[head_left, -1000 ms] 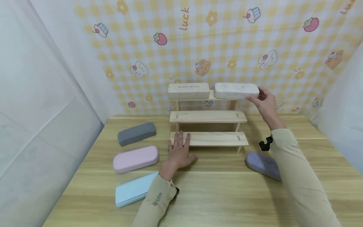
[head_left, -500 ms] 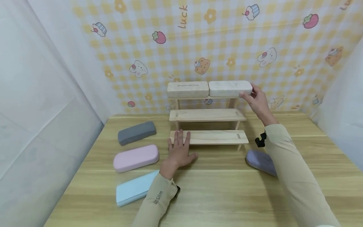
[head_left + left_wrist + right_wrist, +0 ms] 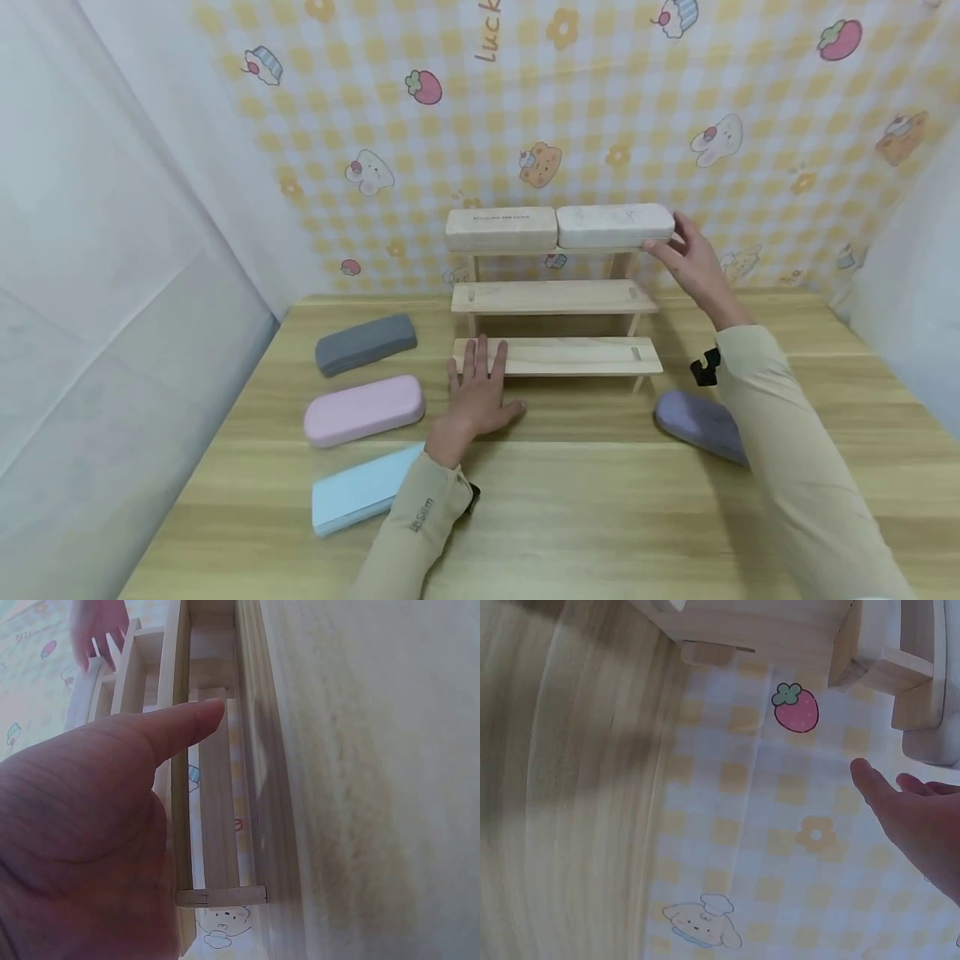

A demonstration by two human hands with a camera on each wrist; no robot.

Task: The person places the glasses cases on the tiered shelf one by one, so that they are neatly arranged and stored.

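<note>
My right hand (image 3: 697, 262) is at the right end of a white marbled glasses case (image 3: 615, 225) on the top shelf of a three-tier wooden rack (image 3: 555, 297). In the right wrist view, its thumb and fingers (image 3: 874, 784) are spread a little apart from the case's end (image 3: 934, 746). Against that case's left side lies a beige glasses case (image 3: 501, 230) with small dark lettering. My left hand (image 3: 476, 404) lies flat with fingers spread, fingertips on the left part of the lowest shelf. The left wrist view shows its thumb (image 3: 184, 727) extended in front of the rack.
Left of the rack lie a grey case (image 3: 365, 343), a pink case (image 3: 363, 411) and a light blue case (image 3: 360, 492), partly behind the left sleeve. A purple case (image 3: 697, 423) lies right, partly behind the right sleeve. A checked cloth (image 3: 615, 100) hangs behind.
The white case has slid left along the top shelf until it meets the beige one. My right hand moved left with it, then loosened from its end. The left hand stays put.
</note>
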